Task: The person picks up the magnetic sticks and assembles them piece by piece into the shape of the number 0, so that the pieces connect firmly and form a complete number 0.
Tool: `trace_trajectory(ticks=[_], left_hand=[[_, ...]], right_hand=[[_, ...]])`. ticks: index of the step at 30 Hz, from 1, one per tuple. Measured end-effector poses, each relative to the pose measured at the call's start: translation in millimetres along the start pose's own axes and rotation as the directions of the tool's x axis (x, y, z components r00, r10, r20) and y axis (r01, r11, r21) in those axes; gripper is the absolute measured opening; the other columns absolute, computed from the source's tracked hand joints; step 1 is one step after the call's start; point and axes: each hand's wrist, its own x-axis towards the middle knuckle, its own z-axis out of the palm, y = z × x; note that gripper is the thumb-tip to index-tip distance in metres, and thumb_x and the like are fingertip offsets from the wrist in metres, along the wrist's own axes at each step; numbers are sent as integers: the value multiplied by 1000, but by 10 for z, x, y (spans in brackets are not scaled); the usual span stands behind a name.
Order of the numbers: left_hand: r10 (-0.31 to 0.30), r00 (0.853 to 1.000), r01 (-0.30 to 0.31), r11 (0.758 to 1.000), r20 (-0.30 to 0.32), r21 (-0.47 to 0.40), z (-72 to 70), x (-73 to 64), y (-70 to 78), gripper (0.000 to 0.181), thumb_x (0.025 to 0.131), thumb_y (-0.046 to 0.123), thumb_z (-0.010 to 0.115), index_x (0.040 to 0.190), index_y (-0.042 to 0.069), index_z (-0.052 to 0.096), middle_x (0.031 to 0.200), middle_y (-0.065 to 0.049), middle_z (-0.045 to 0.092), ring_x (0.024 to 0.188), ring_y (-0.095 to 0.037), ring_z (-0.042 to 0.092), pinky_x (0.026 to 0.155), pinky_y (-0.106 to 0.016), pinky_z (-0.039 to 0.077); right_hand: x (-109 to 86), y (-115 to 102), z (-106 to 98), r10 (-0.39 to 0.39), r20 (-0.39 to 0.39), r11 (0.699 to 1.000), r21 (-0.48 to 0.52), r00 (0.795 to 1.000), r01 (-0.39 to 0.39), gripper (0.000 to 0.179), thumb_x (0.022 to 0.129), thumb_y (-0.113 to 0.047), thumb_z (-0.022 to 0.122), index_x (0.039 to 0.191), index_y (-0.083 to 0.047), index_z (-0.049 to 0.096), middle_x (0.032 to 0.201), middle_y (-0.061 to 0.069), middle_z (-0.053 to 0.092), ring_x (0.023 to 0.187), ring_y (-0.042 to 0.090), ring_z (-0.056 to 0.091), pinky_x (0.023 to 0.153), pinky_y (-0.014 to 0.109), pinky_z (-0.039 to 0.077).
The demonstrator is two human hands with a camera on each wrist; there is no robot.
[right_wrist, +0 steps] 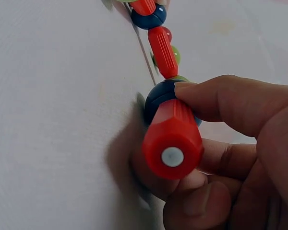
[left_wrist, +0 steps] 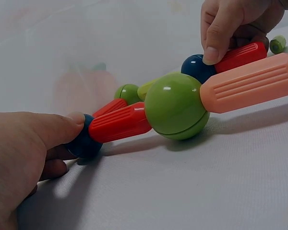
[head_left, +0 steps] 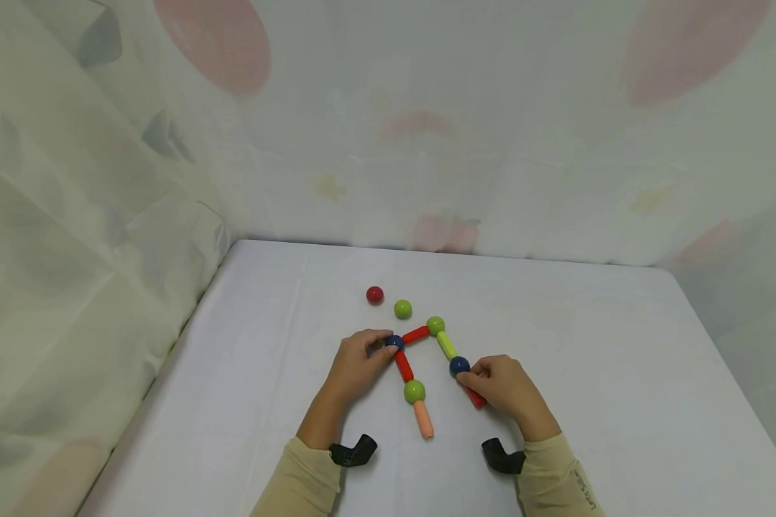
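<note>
A chain of toy balls and ribbed rods lies on the white table. My left hand (head_left: 357, 365) pinches a dark blue ball (left_wrist: 88, 143) at the chain's left bend between thumb and fingers. From that ball one red rod (head_left: 417, 334) runs to a green ball (head_left: 435, 325), and another red rod (left_wrist: 121, 123) leads to a nearer green ball (left_wrist: 176, 106) bearing a peach rod (head_left: 423, 419). My right hand (head_left: 506, 386) pinches the other blue ball (head_left: 459, 367), which joins a yellow-green rod (head_left: 447, 345) and a red rod (right_wrist: 173, 139) with a pale round end.
Beyond the chain lie a loose red ball (head_left: 375, 295) and a loose green ball (head_left: 403, 309). A short green piece (left_wrist: 278, 44) shows near the right hand in the left wrist view. Patterned cloth (head_left: 491, 143) hangs behind the table (head_left: 621, 373) and at its left.
</note>
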Motion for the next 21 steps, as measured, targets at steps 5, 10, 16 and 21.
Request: trace_trajectory(ticks=[5, 10, 16, 21], left_hand=[[-6, 1000, 6, 1000, 2, -3, 6, 4, 0, 33, 93, 34, 68, 124, 25, 68, 116, 7, 67, 108, -13, 59, 98, -40, 50], [-3, 1000, 3, 1000, 5, 0, 10, 8, -12, 33, 93, 35, 67, 125, 25, 68, 117, 7, 67, 108, -14, 59, 98, -41, 50], [-1, 1000, 1, 1000, 0, 0, 10, 8, -19, 32, 93, 35, 67, 124, 26, 69, 116, 8, 67, 107, -13, 59, 97, -40, 51], [-2, 1000, 2, 1000, -2, -1, 12, 4, -18, 32, 92, 35, 68, 123, 27, 69, 116, 8, 67, 108, -13, 59, 98, -40, 51]], right_hand=[[14, 17, 4, 0, 7, 1000, 2, 1000, 0, 22, 86, -33, 72, 87, -11, 73, 65, -1, 57, 64, 15, 50, 55, 28, 39], [13, 19, 1, -8, 10, 1000, 7, 1000, 8, 21, 87, -32, 71, 86, -12, 73, 64, -1, 56, 63, 15, 50, 54, 28, 38], [4, 10, -16, -9, 17, 1000, 15, 1000, 9, 21, 88, -33, 69, 86, -12, 72, 64, -1, 55, 63, 16, 49, 54, 28, 37], [9, 17, -17, -8, 17, 1000, 15, 1000, 8, 21, 89, -33, 69, 87, -13, 72, 64, -1, 54, 62, 15, 49, 54, 28, 36]])
